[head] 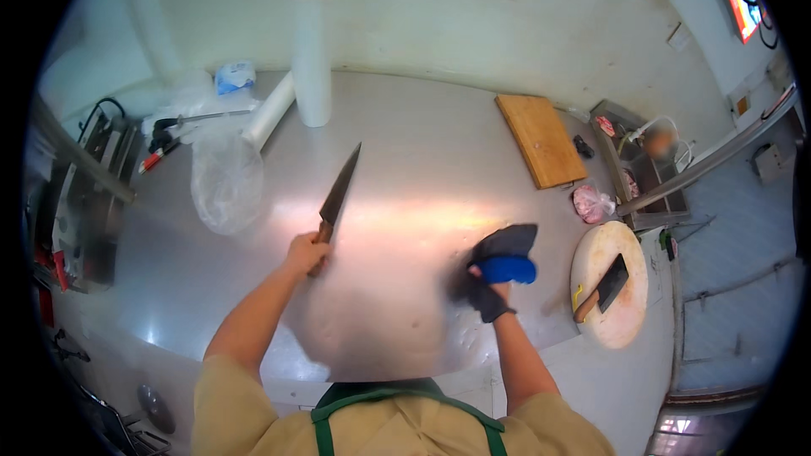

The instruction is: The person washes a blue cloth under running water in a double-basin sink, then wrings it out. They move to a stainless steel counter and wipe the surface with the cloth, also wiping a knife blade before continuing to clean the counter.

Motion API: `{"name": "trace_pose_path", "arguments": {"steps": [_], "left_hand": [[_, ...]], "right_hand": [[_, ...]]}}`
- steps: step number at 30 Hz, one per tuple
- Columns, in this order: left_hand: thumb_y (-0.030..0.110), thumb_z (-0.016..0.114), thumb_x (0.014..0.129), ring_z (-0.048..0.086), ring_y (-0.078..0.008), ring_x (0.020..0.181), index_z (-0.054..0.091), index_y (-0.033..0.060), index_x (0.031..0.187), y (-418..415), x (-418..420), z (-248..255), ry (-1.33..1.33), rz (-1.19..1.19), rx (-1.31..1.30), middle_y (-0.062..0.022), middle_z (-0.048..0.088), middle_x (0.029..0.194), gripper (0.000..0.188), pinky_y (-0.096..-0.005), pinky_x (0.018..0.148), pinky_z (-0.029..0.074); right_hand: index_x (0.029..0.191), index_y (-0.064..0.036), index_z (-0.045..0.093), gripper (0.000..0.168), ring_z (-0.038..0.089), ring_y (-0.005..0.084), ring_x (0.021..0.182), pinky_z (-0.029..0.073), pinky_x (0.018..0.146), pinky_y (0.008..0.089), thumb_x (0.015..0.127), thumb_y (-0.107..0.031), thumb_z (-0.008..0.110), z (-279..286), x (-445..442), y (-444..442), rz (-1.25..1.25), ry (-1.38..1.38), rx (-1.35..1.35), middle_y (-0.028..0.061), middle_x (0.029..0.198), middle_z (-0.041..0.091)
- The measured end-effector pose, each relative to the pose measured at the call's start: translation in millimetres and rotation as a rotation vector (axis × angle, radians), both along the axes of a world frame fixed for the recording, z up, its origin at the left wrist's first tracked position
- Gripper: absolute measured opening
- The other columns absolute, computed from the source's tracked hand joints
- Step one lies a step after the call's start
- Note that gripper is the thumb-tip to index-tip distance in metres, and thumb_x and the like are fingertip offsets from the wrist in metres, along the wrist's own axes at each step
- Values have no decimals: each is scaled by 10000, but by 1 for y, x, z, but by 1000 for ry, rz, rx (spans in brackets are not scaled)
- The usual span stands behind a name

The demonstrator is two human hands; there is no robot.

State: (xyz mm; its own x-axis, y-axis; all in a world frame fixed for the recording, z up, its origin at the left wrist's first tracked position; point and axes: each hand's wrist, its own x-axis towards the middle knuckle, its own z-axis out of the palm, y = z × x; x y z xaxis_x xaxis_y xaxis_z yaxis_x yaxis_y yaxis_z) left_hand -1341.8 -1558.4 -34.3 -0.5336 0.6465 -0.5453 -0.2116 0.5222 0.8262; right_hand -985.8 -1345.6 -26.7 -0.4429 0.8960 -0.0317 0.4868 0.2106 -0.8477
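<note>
My left hand (pixel 305 254) grips a kitchen knife (pixel 342 185) by its wooden handle. Its long pointed blade slants up and away over the stainless steel table (pixel 405 158). On the right, my right hand (pixel 502 291) is closed around a bunched dark cloth (pixel 507 240) with a bright blue part (pixel 510 270). The cloth hides most of the fingers, and whether the blue part is a separate piece cannot be told. It is held over or on the tabletop; contact is unclear.
A round chopping block (pixel 611 234) bears a cleaver (pixel 612 284). Beyond it are bagged meat (pixel 593 204), a wooden cutting board (pixel 538 139) and a metal trough (pixel 659 199). Plastic bag rolls (pixel 312 63), a clear bag (pixel 227 183) and a sharpening steel (pixel 212 116) occupy the far left.
</note>
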Motion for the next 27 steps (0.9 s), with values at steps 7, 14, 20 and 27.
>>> {"name": "trace_pose_path", "arguments": {"steps": [7, 14, 20, 27], "left_hand": [[230, 725, 748, 642, -237, 679, 708, 25, 934, 88, -78, -36, 518, 72, -84, -98, 679, 741, 278, -347, 669, 505], [251, 658, 812, 484, -325, 1157, 431, 48, 1344, 124, -89, -51, 944, 102, -205, -201, 486, 1272, 613, -394, 959, 393], [159, 631, 799, 261, -416, 1341, 233, -58, 1406, 63, -49, -68, 1149, 122, -172, -269, 271, 1442, 757, -444, 1121, 212], [175, 641, 791, 237, -423, 1353, 240, -59, 1403, 69, -39, -60, 1193, 37, -363, -264, 264, 1452, 768, -463, 1128, 185]], "right_hand": [[1197, -71, 593, 695, 512, 367, 1163, 367, 1002, 454, 835, -653, 481, -62, -43, -5, 244, -653, 238, 185, 1227, 574], [1223, -81, 594, 792, 538, 346, 1148, 302, 1060, 440, 853, -716, 301, -77, -136, 122, 264, -806, 303, 200, 1226, 575], [978, -82, 721, 819, 594, 354, 1060, 397, 969, 424, 860, -730, 233, -59, -225, 241, 419, -829, 338, 213, 1047, 654], [1023, -86, 707, 787, 606, 315, 1051, 438, 926, 408, 877, -701, 239, -57, -323, 348, 374, -850, 358, 175, 1082, 654]]}}
